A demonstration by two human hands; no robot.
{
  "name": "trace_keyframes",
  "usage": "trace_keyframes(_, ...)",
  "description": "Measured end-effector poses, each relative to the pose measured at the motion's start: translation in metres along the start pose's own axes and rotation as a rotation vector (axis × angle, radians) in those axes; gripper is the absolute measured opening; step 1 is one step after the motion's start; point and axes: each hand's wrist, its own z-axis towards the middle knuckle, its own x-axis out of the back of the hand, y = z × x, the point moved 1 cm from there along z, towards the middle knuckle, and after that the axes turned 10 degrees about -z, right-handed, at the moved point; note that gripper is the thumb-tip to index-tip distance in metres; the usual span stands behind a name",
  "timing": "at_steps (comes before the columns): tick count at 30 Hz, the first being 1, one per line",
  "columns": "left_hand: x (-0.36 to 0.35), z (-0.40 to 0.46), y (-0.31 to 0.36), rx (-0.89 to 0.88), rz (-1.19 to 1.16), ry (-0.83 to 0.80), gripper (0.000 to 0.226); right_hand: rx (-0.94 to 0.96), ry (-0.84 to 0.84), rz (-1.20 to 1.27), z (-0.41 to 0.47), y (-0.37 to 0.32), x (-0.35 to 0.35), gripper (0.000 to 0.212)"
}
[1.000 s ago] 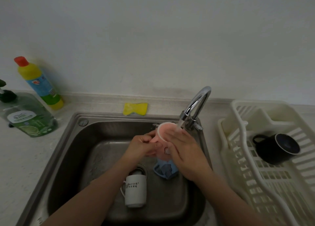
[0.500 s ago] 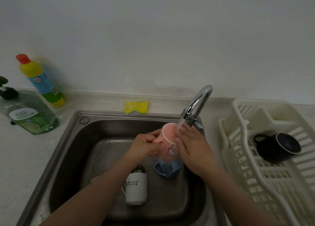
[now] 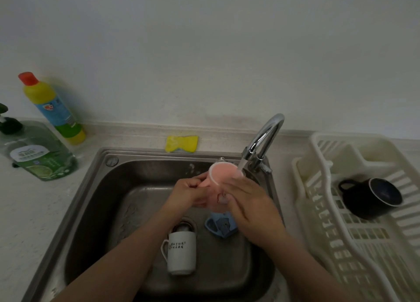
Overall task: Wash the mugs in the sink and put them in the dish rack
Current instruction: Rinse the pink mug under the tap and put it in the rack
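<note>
Four mugs in play, head view only. We have the pink mug (image 3: 221, 178) up under the faucet (image 3: 263, 142), mouth tilted toward the spout so the stream (image 3: 241, 165) runs inside for a rinse. Left hand (image 3: 191, 193) grips it on the handle side, fingers curled tight around what we take to be the handle, though the hand hides it. Right hand (image 3: 252, 205) lies flat along the mug's outer wall, fingers fairly straight and close together, pressing rather than wrapping; probably rubbing the surface while steadying against the water.

Below in the sink (image 3: 95, 201): white mug (image 3: 181, 252) lies on its side next to the drain (image 3: 184, 226), and the blue mug (image 3: 221, 226) sits just under our right wrist, partly hidden. Both parked there awaiting their turn, we judge.

Black mug (image 3: 370, 198) already lies on its side in the dish rack (image 3: 318, 147) to the right, so one is done and racked close for a short carry.

Yellow sponge (image 3: 181, 143) sits on the counter behind the sink, unused. Green dish soap bottle (image 3: 38, 156) and yellow cleaner bottle (image 3: 53, 110) stand at far left, well apart from the work.
</note>
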Motion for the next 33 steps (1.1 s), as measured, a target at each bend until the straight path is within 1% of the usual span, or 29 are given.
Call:
trace_keyframes(1, 0.002, -0.001, -0.001, 0.025, -0.004, 0.007, 0.029, -0.015, 0.014, 0.009, -0.005, 0.008, 0.001, 0.044)
trace_keyframes(3, -0.001, -0.005, -0.001, 0.074, 0.019, 0.017, 0.024, -0.095, -0.033, 0.063, -0.004, 0.020, -0.003, 0.049)
trace_keyframes(5, -0.010, -0.006, 0.001, 0.095, 0.043, 0.008, 0.035, -0.204, -0.105, 0.179, 0.010, 0.021, -0.010, 0.050)
trace_keyframes(8, -0.022, -0.002, 0.009, 0.093, 0.055, 0.036, 0.038, -0.326, -0.069, 0.361, 0.023, 0.018, -0.009, 0.048)
trace_keyframes(9, -0.023, -0.001, 0.011, 0.094, 0.056, 0.049, 0.036, -0.313, -0.071, 0.382, 0.018, 0.016, -0.008, 0.053)
trace_keyframes(11, -0.020, 0.000, 0.013, 0.093, 0.086, 0.036, 0.032, -0.250, -0.152, 0.341, 0.000, 0.015, -0.009, 0.071)
trace_keyframes(12, -0.019, 0.001, 0.013, 0.101, 0.111, 0.016, 0.033, -0.242, -0.180, 0.322, -0.005, 0.016, -0.009, 0.072)
trace_keyframes(13, -0.019, 0.000, 0.012, 0.116, 0.133, -0.004, 0.035, -0.239, -0.158, 0.310, -0.004, 0.017, -0.010, 0.066)
trace_keyframes(15, -0.021, 0.000, 0.011, 0.145, 0.144, -0.029, 0.037, -0.277, -0.062, 0.263, 0.009, 0.023, -0.010, 0.048)
trace_keyframes(16, -0.022, 0.000, 0.011, 0.153, 0.137, -0.031, 0.037, -0.285, -0.029, 0.208, 0.015, 0.025, -0.010, 0.044)
trace_keyframes(17, -0.023, 0.001, 0.012, 0.159, 0.129, -0.024, 0.038, -0.251, -0.015, 0.137, 0.018, 0.025, -0.009, 0.044)
trace_keyframes(19, -0.022, 0.003, 0.013, 0.183, 0.114, 0.003, 0.045, -0.038, -0.012, 0.012, 0.004, 0.020, -0.012, 0.047)
trace_keyframes(21, -0.019, 0.003, 0.012, 0.215, 0.087, 0.000, 0.051, 0.189, -0.083, -0.008, -0.018, 0.015, -0.015, 0.046)
trace_keyframes(22, -0.019, 0.002, 0.011, 0.226, 0.079, -0.014, 0.050, 0.226, -0.090, 0.006, -0.019, 0.018, -0.015, 0.045)
trace_keyframes(23, -0.019, 0.002, 0.009, 0.234, 0.080, -0.026, 0.048, 0.188, -0.085, 0.029, -0.011, 0.022, -0.015, 0.045)
trace_keyframes(25, -0.021, 0.001, 0.007, 0.243, 0.092, -0.023, 0.042, 0.032, -0.045, 0.045, 0.010, 0.028, -0.011, 0.046)
trace_keyframes(26, -0.022, 0.001, 0.007, 0.246, 0.093, -0.016, 0.041, 0.009, -0.043, 0.027, 0.014, 0.027, -0.010, 0.046)
trace_keyframes(27, -0.021, 0.001, 0.007, 0.252, 0.084, -0.014, 0.041, 0.055, -0.067, 0.016, 0.012, 0.024, -0.011, 0.047)
trace_keyframes(29, -0.018, 0.002, 0.007, 0.265, 0.063, -0.026, 0.046, 0.238, -0.135, -0.005, -0.008, 0.013, -0.013, 0.047)
trace_keyframes(30, -0.016, 0.001, 0.006, 0.267, 0.067, -0.037, 0.047, 0.292, -0.157, -0.003, -0.016, 0.012, -0.015, 0.048)
trace_keyframes(31, -0.015, 0.001, 0.004, 0.267, 0.079, -0.044, 0.048, 0.279, -0.164, 0.024, -0.015, 0.014, -0.016, 0.049)
trace_keyframes(33, -0.015, 0.000, 0.003, 0.267, 0.067, -0.023, 0.046, 0.091, -0.135, 0.088, 0.000, 0.022, -0.018, 0.053)
